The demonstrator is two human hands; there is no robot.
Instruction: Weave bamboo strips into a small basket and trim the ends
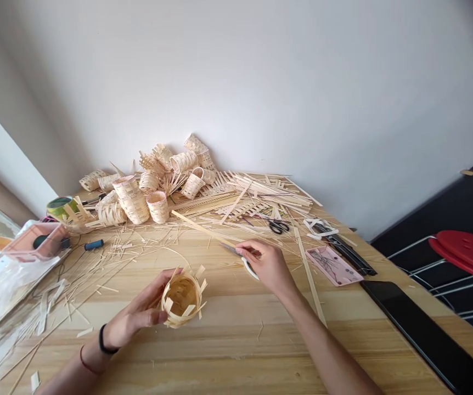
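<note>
Low over the near worktop (236, 351), left hand (135, 314) curled around an unfinished bamboo basket (182, 296), spiky strips upright; right hand (269, 269) gripping a white-handled blade (232, 250) just beside a long bamboo strip (203, 229). Beyond, loose strips (96, 263) scattered, woven baskets (131, 200) heaped far left, black scissors (278, 226) far right, and a pink tray (333, 266) nearer right.

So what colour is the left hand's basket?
The basket is pale straw, best in the head view.

Matt bamboo strips (92, 269) lie on a smooth, glossy wooden tabletop (236, 351).
</note>
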